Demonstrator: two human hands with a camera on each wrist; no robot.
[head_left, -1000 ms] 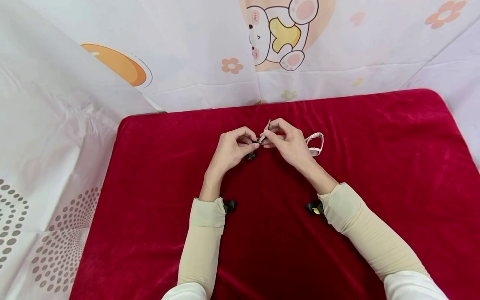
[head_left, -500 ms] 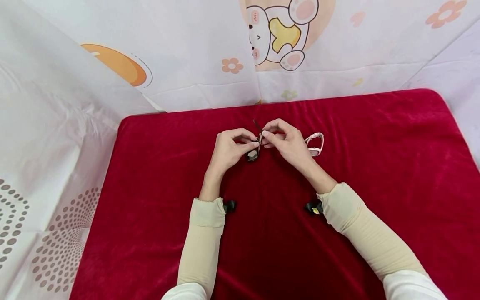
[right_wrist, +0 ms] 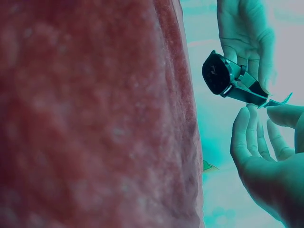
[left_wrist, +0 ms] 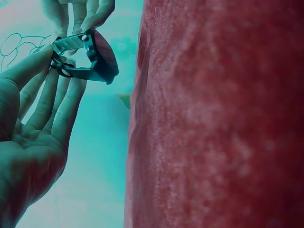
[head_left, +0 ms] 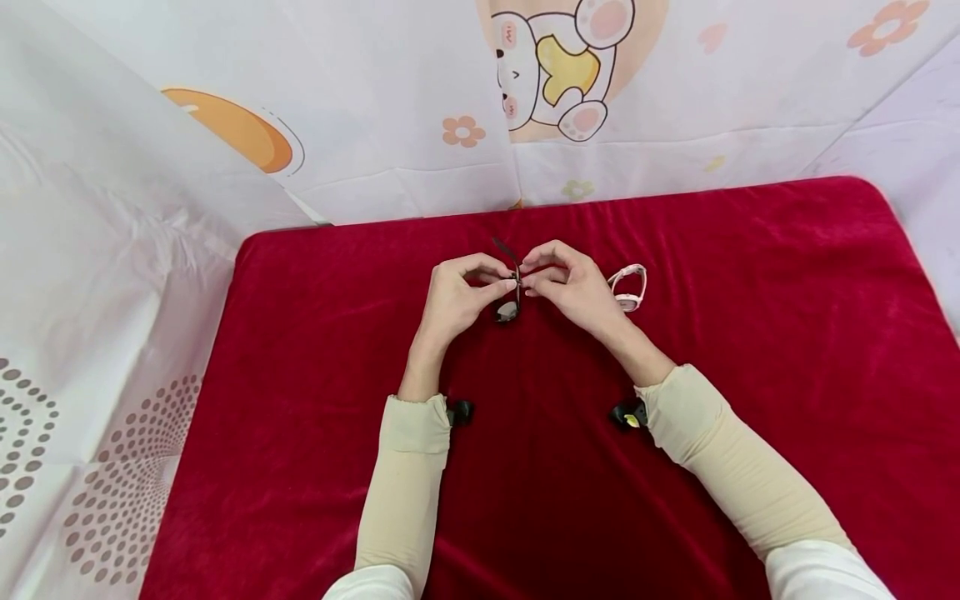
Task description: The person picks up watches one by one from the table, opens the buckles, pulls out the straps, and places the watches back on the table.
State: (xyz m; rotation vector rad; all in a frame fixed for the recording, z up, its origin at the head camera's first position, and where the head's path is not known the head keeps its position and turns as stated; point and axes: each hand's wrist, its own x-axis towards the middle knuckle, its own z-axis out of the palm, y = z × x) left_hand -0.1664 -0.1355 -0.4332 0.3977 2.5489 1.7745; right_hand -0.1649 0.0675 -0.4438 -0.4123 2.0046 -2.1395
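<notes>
A black wristwatch (head_left: 507, 312) with a round dark face (right_wrist: 216, 73) is held up above the red cloth, its strap closed into a loop. My left hand (head_left: 455, 293) pinches the strap near the buckle between thumb and fingers. The loose strap end (head_left: 504, 247) sticks up past the buckle, pointing away and to the left. Opposite, my right hand (head_left: 573, 283) has its fingers bent and spread, fingertips right at the buckle; in the right wrist view its thumb and forefinger stand apart beside the strap.
Just right of my right hand, a second watch (head_left: 628, 305) with a pale pink strap lies on the red cloth (head_left: 735, 317). Behind the table hangs a white curtain (head_left: 390, 92) with cartoon prints. Small black wrist cameras (head_left: 460, 412) sit at both cuffs.
The strap end has swung from my right fingers over to the left, and the right thumb and forefinger have parted. The watch face has turned into view below my left hand, which keeps its pinch.
</notes>
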